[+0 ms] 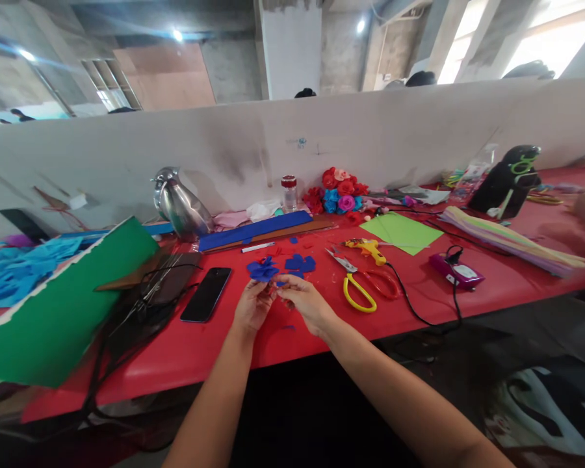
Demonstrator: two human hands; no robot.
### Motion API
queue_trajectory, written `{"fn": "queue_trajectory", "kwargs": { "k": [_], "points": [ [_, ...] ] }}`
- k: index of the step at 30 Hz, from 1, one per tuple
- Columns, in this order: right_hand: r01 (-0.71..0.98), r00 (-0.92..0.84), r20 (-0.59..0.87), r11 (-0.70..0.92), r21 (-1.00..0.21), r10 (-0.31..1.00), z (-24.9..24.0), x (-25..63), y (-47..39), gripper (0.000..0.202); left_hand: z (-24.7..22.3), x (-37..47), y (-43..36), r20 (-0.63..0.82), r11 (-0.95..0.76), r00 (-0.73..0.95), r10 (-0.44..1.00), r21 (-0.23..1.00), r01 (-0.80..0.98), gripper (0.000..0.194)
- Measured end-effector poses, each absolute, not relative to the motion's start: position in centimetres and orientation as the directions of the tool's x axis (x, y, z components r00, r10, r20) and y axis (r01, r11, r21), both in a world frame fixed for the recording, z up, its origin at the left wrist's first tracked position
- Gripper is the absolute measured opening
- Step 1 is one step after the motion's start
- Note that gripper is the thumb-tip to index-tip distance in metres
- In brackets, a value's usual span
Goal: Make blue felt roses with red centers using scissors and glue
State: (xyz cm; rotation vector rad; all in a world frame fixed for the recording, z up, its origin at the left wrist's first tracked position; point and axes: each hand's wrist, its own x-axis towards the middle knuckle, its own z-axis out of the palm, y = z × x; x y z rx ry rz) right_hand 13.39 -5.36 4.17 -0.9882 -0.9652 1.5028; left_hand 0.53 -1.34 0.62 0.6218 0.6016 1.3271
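Note:
My left hand (pixel 254 305) pinches a dark blue crepe-paper flower (pixel 262 268) near its base, petals facing up and away from me. Close beside it, my right hand (pixel 305 300) has its fingers pressed together at the flower's underside; what they grip is too small to tell. Cut blue paper petals (pixel 300 262) lie on the red table (pixel 229 348) just beyond my right fingers. To the right rest scissors (pixel 358 289) with one yellow and one red handle, and a yellow glue gun (pixel 368 249) with a black cord.
A phone (pixel 206 294) lies left of my hands, near green paper (pixel 78 305) and dark cables. Behind stand a steel jug (pixel 180 205), a glass jar (pixel 289 193) and a paper-flower bouquet (pixel 344 192). A purple power box (pixel 455 271) sits right. A low partition (pixel 234 149) backs the table.

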Motion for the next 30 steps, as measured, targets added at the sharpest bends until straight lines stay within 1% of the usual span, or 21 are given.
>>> {"fn": "queue_trajectory", "kwargs": {
  "k": [5,11,16,20,25,27,30],
  "points": [
    [-0.301,-0.044,-0.091,-0.100,-0.948,0.995,4.6,12.9,-3.9,0.038,1.0,0.6,-1.3,-0.175,0.217,0.135,0.975,0.641,-0.736,0.015],
    [-0.223,-0.003,0.057,0.055,-0.973,0.998,3.6,12.8,-3.2,0.031,1.7,0.5,-1.4,-0.260,0.270,0.137,0.956,0.588,-0.763,0.018],
    [-0.125,0.020,0.121,0.122,-0.985,0.993,2.5,12.5,-2.9,0.030,2.2,0.4,-1.5,-0.315,0.280,0.114,0.942,0.554,-0.784,0.019],
    [-0.029,0.052,0.164,0.165,-0.986,0.985,2.5,12.0,-2.6,0.026,2.3,0.3,-1.6,-0.333,0.291,0.109,0.937,0.567,-0.771,0.016],
    [0.049,0.124,0.213,0.208,-0.977,0.969,2.6,11.6,-2.4,0.020,2.0,0.4,-1.5,-0.358,0.341,0.152,0.921,0.559,-0.756,0.016],
    [0.076,0.155,0.241,0.232,-0.970,0.958,2.5,11.7,-2.4,0.019,1.8,0.5,-1.6,-0.336,0.342,0.167,0.927,0.571,-0.746,0.015],
    [0.100,0.201,0.281,0.265,-0.959,0.939,2.1,12.0,-2.2,0.015,1.7,0.8,-1.8,-0.280,0.313,0.170,0.945,0.623,-0.717,0.012]
  ]
}}
